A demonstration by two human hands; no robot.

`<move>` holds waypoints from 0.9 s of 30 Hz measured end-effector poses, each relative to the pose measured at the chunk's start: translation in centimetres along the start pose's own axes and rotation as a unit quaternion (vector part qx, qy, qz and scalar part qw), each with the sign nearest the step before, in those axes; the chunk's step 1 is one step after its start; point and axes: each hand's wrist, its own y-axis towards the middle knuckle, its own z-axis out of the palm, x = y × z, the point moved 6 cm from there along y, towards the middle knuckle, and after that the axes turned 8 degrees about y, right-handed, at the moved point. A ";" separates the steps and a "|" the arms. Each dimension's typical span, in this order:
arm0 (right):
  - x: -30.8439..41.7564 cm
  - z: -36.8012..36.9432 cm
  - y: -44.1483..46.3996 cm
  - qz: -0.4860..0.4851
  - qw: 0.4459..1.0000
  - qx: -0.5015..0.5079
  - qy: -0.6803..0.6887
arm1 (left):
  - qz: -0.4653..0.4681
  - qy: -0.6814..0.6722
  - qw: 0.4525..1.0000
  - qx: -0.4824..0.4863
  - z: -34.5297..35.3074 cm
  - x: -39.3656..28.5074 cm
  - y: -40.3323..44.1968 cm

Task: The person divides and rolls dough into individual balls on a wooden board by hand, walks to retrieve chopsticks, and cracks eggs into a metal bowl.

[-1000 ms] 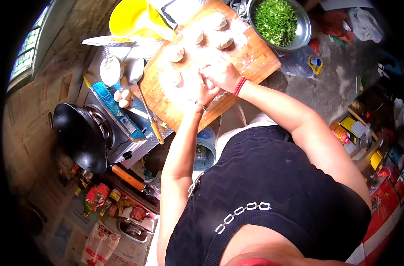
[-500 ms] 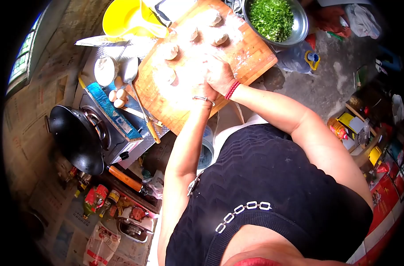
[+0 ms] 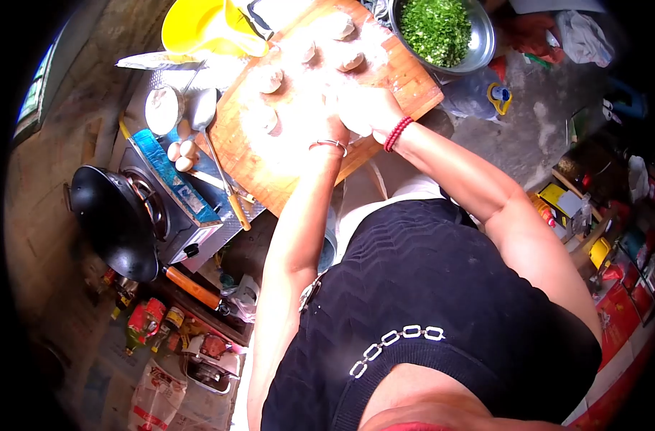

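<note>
Close work on the floured board (image 3: 284, 183)

Left of the board are a wok (image 3: 110, 223) and eggs (image 3: 187, 149). On its left and far parts sit pale lumps (image 3: 271, 80), apparently dough. Over its near part the left hand (image 3: 332, 123) touches or nearly touches the right hand (image 3: 371, 108); in the glare I cannot tell what each holds or how spread it is. Light, even pressure with floured palms would probably serve best. Right of the board stands a bowl (image 3: 484, 39) of greens (image 3: 435, 32); farther right, a red box (image 3: 618, 312) shows no readable writing.
</note>
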 end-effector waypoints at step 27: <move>4.5 11.1 -8.8 -0.491 0.630 0.244 -0.550 | -0.261 -0.947 0.186 0.035 -17.5 2.7 2.4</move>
